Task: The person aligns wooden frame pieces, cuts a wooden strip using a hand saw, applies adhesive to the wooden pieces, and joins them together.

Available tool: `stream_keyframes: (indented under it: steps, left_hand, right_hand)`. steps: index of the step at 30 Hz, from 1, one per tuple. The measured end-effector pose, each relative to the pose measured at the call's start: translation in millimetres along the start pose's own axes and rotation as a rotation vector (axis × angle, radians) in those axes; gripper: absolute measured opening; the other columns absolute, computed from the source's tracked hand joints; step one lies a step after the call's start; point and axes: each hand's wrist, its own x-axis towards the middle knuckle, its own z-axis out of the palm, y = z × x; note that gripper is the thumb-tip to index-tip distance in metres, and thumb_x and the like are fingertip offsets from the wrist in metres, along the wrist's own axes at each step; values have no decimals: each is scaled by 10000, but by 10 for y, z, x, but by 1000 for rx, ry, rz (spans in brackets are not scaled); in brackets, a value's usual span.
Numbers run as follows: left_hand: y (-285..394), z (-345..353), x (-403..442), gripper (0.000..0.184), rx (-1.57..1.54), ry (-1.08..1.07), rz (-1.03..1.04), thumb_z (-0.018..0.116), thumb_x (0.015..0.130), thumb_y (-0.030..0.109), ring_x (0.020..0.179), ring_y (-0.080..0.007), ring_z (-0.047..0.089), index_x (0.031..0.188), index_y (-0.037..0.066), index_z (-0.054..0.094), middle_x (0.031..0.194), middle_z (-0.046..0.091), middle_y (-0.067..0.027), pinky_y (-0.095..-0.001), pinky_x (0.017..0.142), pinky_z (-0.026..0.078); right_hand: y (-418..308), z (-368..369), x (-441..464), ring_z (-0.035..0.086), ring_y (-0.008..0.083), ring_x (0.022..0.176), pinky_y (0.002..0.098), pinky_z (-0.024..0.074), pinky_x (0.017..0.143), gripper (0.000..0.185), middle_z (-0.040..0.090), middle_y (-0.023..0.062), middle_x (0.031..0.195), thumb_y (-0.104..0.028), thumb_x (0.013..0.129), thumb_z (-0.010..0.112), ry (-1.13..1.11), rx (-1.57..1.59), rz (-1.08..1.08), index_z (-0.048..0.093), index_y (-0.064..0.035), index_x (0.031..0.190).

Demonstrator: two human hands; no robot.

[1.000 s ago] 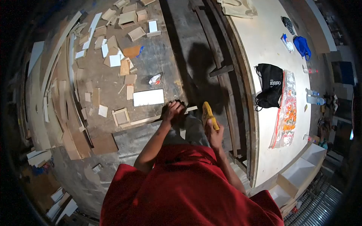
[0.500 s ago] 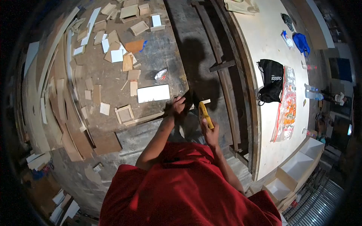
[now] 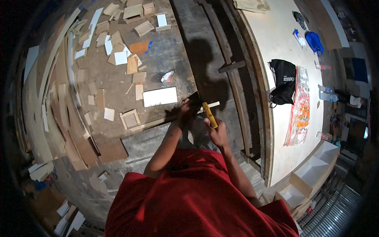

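Observation:
My right hand (image 3: 218,133) is closed round the handle of a yellow-handled tool (image 3: 209,115), perhaps a hand saw; its blade is hard to make out. The tool stands across a long, thin wooden strip (image 3: 152,123) lying along the near edge of the worktable (image 3: 158,71). One end of the strip juts past the table's right corner. My left hand (image 3: 186,112) rests on the strip at that corner, its fingers partly lost in shadow. A white rectangular panel (image 3: 160,97) and a small wooden frame (image 3: 130,119) lie close by.
Wood offcuts and small boxes (image 3: 133,13) cover the table's far left. To the right, a pale board (image 3: 284,138) bears a black drawstring bag (image 3: 283,81), a plastic sack (image 3: 301,106) and a blue bag (image 3: 314,42). White compartments (image 3: 312,175) stand lower right. A person (image 3: 355,101) is at far right.
The yellow-handled tool has moved left and now lies across the strip near my left hand. The view has shifted slightly, and the strip's end shows further right of the table corner.

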Motion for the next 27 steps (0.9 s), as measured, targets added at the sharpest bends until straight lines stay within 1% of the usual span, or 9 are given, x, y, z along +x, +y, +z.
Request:
stream_keyframes:
  steps: [4,7,10,16,18,19,23,25,27]
  left_hand:
    - [0,-49,37,221,58,-129,-95,708,751,131,883,-331,601,961,78,664,963,664,-88,-437,804,457]
    - [-78,40,-134,307,28,-158,-65,583,830,137,971,-297,608,1129,98,642,1120,668,-99,-435,883,455]
    - [-248,245,-299,312,-437,-175,-488,536,934,239,978,-249,613,1188,71,609,1160,669,-78,-407,898,456]
    - [-453,324,-319,372,-387,-118,-422,465,998,336,1046,-138,612,1191,48,601,1163,676,-52,-299,919,470]
    - [-260,94,-109,357,-151,-114,-138,492,984,315,1031,-116,608,1172,31,597,1142,682,-61,-259,876,477]
    - [-244,68,-82,353,-70,-107,-41,500,979,308,1026,-109,607,1166,25,596,1135,684,-63,-246,862,479]
    - [-190,154,-87,287,-797,13,-526,555,894,254,1036,-225,608,1052,38,656,1085,696,-98,-333,849,479]
    - [-86,87,-72,270,-1035,80,-689,568,868,251,1029,-274,604,1015,52,676,1065,695,-109,-378,851,476]
    - [-99,7,-22,267,-221,-47,-199,573,848,277,1012,-328,590,979,81,697,1065,692,-110,-431,857,457]
  right_hand:
    - [102,-9,-44,434,73,602,286,350,523,466,489,-26,638,-449,980,637,2,26,23,587,-12,827]
    - [213,-19,10,424,63,602,280,340,519,460,479,-30,639,-438,986,634,-27,56,14,582,-14,818]
    - [140,14,68,423,55,585,271,329,502,446,467,-52,628,-434,990,632,-57,47,38,578,-26,819]
    - [264,-16,165,409,38,543,249,328,482,407,453,-79,611,-421,992,635,-12,149,-19,583,-58,817]
    - [267,-124,142,476,94,722,297,419,619,465,551,-10,747,-432,987,640,-127,106,165,631,31,947]
    - [264,-110,130,472,91,726,297,419,617,488,561,-9,758,-443,986,637,-136,96,123,638,44,987]
    - [163,9,169,451,72,698,275,390,592,478,542,-23,745,-432,989,635,-82,78,49,634,45,978]
    - [156,17,178,387,34,568,243,306,501,417,449,-80,649,-423,995,630,-64,64,13,592,-35,848]
    - [126,-30,130,388,34,569,244,306,501,416,451,-78,649,-424,993,633,-56,99,10,595,-34,853]
